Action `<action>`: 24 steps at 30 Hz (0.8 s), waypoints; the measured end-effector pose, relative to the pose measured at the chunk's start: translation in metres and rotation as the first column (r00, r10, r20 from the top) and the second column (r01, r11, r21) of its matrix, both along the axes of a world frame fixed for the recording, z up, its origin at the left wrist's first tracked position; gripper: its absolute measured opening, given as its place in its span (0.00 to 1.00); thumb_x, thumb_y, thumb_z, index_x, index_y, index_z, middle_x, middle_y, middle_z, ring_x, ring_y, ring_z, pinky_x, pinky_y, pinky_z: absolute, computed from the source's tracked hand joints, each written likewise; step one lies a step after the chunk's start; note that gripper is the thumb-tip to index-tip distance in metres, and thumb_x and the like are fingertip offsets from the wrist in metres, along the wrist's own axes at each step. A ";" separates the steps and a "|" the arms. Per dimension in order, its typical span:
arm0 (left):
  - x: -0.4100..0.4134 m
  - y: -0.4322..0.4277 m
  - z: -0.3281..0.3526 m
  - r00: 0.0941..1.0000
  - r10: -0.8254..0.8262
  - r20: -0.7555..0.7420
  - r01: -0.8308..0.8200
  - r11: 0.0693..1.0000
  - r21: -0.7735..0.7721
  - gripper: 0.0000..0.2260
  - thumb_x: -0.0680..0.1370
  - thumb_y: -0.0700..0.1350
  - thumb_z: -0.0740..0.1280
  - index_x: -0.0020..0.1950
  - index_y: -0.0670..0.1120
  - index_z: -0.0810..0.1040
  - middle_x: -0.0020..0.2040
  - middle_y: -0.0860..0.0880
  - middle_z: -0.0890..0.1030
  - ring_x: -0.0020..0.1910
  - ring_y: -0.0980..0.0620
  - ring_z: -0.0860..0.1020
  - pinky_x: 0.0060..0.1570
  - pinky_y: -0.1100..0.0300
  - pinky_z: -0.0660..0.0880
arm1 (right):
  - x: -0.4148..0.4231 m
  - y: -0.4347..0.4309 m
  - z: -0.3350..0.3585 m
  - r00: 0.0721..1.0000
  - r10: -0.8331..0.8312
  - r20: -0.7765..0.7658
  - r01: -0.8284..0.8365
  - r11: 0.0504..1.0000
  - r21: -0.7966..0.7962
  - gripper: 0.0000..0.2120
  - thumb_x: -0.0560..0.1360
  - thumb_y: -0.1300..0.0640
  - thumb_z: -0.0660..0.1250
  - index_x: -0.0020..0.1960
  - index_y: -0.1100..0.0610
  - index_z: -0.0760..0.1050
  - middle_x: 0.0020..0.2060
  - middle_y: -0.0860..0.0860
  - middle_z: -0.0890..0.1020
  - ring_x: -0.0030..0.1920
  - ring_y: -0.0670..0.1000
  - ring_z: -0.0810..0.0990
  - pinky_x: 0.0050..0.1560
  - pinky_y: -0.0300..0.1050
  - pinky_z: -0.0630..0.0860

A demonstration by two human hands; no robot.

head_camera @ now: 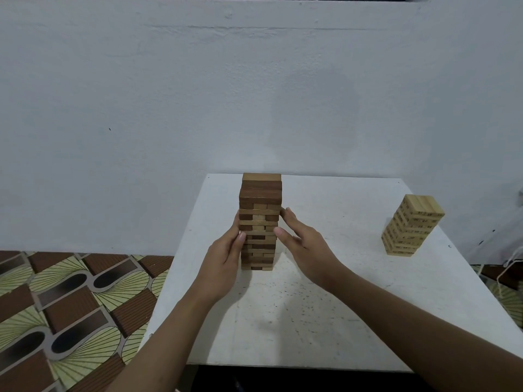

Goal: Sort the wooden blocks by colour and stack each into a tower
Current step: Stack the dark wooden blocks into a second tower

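Head cam: L hand (223,258), R hand (305,244) flat on mixed tower (260,199); pale tower (410,224) well apart.

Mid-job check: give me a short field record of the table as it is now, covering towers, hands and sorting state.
tall tower: upright, left of the table's middle; dark and pale blocks mixed, top layers dark
pale tower: shorter, all pale blocks, at the table's right side, untouched
left hand: straight fingers against the tall tower's left side
right hand: straight fingers at the tall tower's right side
table: white, speckled
floor: patterned, left of the table
sorting: tall tower not yet one colour
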State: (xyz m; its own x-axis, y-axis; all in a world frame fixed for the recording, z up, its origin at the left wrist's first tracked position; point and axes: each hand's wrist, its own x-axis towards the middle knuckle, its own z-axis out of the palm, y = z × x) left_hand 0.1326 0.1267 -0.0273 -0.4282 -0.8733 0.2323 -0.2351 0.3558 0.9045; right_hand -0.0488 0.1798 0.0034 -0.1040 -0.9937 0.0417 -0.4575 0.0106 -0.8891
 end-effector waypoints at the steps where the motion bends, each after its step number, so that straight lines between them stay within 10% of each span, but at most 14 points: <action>1: 0.000 0.000 0.000 1.000 0.000 0.002 0.000 1.000 -0.003 0.18 0.87 0.43 0.54 0.78 0.46 0.69 0.65 0.61 0.78 0.64 0.68 0.74 0.57 0.77 0.69 | 0.000 0.000 0.000 1.000 -0.003 -0.004 0.003 1.000 0.002 0.28 0.76 0.36 0.53 0.75 0.34 0.52 0.80 0.44 0.56 0.80 0.47 0.53 0.78 0.55 0.57; 24: 0.003 -0.002 -0.002 1.000 -0.009 0.019 0.009 1.000 -0.014 0.20 0.87 0.45 0.54 0.80 0.48 0.66 0.69 0.60 0.77 0.68 0.65 0.73 0.62 0.75 0.68 | -0.002 -0.002 -0.006 1.000 -0.013 0.017 0.014 1.000 -0.024 0.33 0.75 0.34 0.56 0.78 0.38 0.57 0.79 0.42 0.61 0.79 0.47 0.57 0.76 0.55 0.63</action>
State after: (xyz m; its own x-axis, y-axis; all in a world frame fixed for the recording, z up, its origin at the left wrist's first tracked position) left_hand 0.1355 0.1248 -0.0290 -0.4407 -0.8660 0.2363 -0.2484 0.3707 0.8949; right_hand -0.0510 0.1776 -0.0029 -0.1183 -0.9909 0.0640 -0.4425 -0.0051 -0.8967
